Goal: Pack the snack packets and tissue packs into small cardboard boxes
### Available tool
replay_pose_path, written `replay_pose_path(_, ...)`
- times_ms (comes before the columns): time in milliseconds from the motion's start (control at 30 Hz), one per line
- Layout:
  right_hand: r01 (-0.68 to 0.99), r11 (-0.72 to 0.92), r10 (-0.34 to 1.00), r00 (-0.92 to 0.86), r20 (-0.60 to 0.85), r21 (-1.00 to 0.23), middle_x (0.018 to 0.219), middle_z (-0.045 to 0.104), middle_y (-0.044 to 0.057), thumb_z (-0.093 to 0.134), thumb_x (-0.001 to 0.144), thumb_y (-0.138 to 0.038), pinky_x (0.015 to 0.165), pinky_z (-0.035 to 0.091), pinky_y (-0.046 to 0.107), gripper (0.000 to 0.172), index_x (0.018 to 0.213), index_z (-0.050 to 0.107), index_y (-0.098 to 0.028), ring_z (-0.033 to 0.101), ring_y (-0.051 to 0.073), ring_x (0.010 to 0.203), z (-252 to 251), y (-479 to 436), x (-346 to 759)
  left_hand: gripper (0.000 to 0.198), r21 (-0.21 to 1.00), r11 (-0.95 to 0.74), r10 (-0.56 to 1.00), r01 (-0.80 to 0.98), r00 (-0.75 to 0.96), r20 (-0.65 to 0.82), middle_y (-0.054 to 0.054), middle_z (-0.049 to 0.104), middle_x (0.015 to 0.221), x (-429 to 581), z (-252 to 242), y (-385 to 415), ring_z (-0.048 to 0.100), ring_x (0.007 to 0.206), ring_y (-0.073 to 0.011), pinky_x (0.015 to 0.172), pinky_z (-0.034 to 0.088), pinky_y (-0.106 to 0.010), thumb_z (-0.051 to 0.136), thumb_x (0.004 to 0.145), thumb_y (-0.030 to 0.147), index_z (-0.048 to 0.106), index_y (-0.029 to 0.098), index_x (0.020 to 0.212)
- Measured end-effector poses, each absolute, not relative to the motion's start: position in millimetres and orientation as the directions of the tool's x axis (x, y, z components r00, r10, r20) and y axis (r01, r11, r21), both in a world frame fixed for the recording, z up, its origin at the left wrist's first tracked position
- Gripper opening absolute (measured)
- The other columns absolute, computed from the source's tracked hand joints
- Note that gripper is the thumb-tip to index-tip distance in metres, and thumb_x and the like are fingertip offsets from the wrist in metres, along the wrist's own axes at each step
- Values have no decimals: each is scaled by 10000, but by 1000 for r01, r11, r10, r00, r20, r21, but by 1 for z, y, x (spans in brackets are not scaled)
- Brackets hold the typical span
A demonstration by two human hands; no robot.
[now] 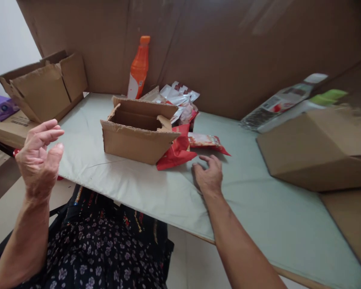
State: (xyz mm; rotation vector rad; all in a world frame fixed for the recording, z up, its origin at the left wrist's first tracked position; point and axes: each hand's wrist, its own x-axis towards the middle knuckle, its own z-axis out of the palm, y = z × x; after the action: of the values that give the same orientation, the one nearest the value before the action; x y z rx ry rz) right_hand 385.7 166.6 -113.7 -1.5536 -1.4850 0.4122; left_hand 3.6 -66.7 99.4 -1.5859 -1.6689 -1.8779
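My left hand [41,156] is raised at the left, beyond the table's near edge, fingers apart and nothing in it. Low over the table, my right hand [209,172] has its fingers apart and bent toward a red packet [180,150]; whether a fingertip touches it I cannot tell. That packet lies against the right end of a small open cardboard box [129,142], whose inside looks dark. Just beyond my right hand is a flat snack packet [206,140] with red ends. Behind the box, silvery and red packets [179,96] lie heaped together.
An orange bottle [139,68] stands behind the box, near the cardboard wall [216,52]. At the left are a larger open box [45,86] and a purple pack [1,107]. A clear bottle [284,100], a green-capped bottle [327,97] and a carton [315,148] occupy the right.
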Motion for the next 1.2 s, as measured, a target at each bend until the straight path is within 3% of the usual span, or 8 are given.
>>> replay_pose_path(667,652,140,905,221,364,-745,1376,550,186,575,720,-327,1156,347,532,357,1024,692,-180,512,324,1311,-118,174,388,181,614,-296,549,732,-395,736,-38,755,1165,8,95,-65,709,1031,-195,863,610,-351,712,825,133,790,215,966)
replay_pose_path(867,654,139,908,215,359,-743,1377,541,180,564,720,-332,1156,356,534,356,1020,689,-186,494,324,1326,-118,176,387,171,602,-293,577,743,-365,731,0,743,1169,10,97,-70,698,1069,-216,895,619,-371,701,850,183,775,287,964)
replay_pose_path(1200,647,119,921,211,327,-753,1448,521,205,553,711,-322,1153,366,534,389,1041,698,-174,492,334,1359,-115,179,380,166,575,-334,608,747,-296,737,-36,725,1217,16,104,-65,695,1074,-213,893,601,-376,678,848,208,768,268,975)
